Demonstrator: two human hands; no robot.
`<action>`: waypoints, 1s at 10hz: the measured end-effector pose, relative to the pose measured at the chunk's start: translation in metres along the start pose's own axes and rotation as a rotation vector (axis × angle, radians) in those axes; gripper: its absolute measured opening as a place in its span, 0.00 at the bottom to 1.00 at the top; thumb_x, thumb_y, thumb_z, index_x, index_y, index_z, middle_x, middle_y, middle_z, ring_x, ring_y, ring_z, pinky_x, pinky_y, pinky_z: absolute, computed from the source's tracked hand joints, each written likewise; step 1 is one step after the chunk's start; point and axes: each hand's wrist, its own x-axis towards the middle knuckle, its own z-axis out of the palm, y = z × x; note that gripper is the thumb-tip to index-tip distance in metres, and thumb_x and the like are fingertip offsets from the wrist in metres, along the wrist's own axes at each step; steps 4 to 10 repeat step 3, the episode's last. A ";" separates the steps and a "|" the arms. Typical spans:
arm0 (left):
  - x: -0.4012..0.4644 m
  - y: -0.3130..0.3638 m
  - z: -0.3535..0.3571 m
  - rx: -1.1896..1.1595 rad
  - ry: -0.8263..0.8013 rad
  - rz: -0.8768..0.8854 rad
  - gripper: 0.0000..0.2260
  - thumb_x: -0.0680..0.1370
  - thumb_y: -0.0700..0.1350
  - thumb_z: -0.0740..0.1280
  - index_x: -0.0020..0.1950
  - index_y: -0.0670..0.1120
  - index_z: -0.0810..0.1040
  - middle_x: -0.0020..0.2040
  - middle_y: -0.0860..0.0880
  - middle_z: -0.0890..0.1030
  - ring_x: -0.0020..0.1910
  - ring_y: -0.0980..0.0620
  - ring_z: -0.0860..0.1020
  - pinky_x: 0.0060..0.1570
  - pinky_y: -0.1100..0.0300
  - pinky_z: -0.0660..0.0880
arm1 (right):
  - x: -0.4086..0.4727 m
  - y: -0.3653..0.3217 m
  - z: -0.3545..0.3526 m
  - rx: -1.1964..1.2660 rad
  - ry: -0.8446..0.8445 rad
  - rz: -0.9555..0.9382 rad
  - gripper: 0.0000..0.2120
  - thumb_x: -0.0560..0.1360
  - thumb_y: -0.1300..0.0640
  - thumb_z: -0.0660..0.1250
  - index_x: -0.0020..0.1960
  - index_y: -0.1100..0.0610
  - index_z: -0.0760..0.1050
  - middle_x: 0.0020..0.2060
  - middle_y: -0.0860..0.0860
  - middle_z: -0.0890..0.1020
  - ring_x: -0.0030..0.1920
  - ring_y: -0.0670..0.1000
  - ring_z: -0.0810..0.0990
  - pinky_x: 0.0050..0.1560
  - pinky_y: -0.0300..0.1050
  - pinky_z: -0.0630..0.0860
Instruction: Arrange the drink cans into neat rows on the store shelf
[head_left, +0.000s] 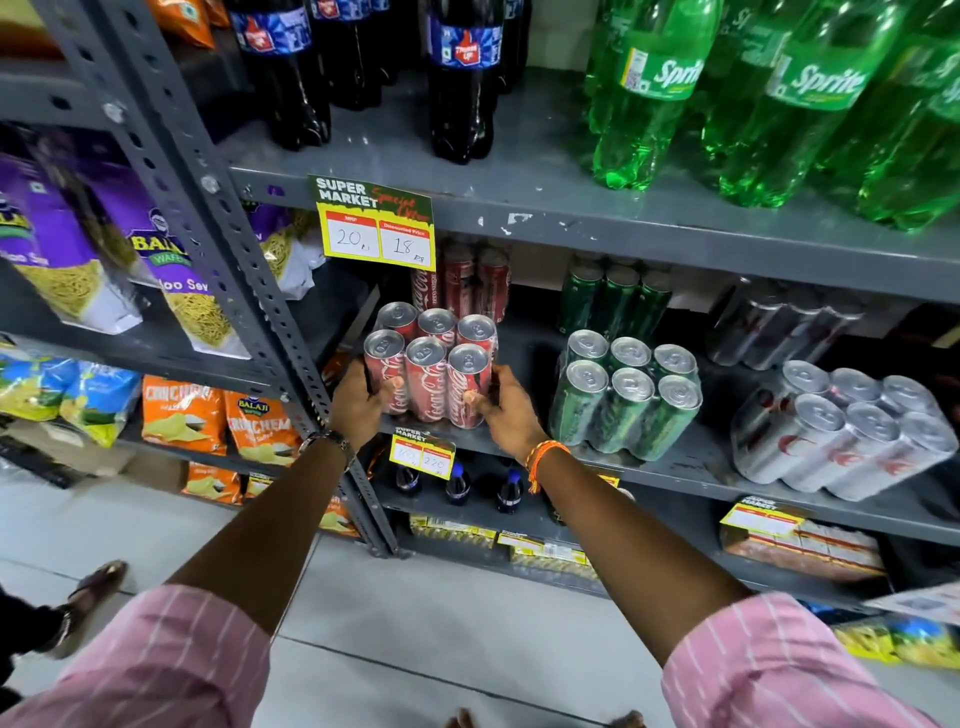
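Observation:
A shrink-wrapped pack of red cola cans (431, 364) stands at the front left of the grey can shelf (691, 470). My left hand (361, 397) grips its left side and my right hand (506, 410) grips its right side, thumbs on the front cans. Behind it stands another pack of red cans (467, 280). To the right sit a green can pack (626, 392) with a second green pack (613, 299) behind it. Further right lies a silver can pack (847, 431), turned askew, with another silver pack (779, 322) behind it.
A slotted grey upright (249, 291) stands just left of the red pack. Price tags (376, 223) hang from the shelf edges. Dark cola bottles (462, 78) and green soda bottles (660, 88) fill the shelf above. Snack bags (182, 410) fill the left rack. Another person's sandalled foot (96, 584) is on the floor.

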 end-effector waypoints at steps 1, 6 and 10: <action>-0.004 0.004 0.000 -0.038 -0.018 -0.048 0.12 0.79 0.41 0.66 0.60 0.37 0.70 0.57 0.38 0.79 0.53 0.48 0.76 0.52 0.58 0.69 | -0.003 -0.006 -0.002 -0.028 -0.009 -0.033 0.18 0.79 0.61 0.67 0.67 0.59 0.68 0.61 0.51 0.78 0.61 0.49 0.77 0.64 0.44 0.73; -0.012 0.014 0.002 -0.082 -0.039 -0.083 0.16 0.79 0.41 0.66 0.64 0.36 0.67 0.62 0.37 0.77 0.62 0.40 0.76 0.63 0.49 0.73 | -0.016 -0.014 -0.006 0.013 0.001 0.002 0.22 0.79 0.63 0.66 0.71 0.61 0.66 0.65 0.56 0.79 0.64 0.52 0.78 0.67 0.46 0.75; -0.012 0.014 0.002 -0.082 -0.039 -0.083 0.16 0.79 0.41 0.66 0.64 0.36 0.67 0.62 0.37 0.77 0.62 0.40 0.76 0.63 0.49 0.73 | -0.016 -0.014 -0.006 0.013 0.001 0.002 0.22 0.79 0.63 0.66 0.71 0.61 0.66 0.65 0.56 0.79 0.64 0.52 0.78 0.67 0.46 0.75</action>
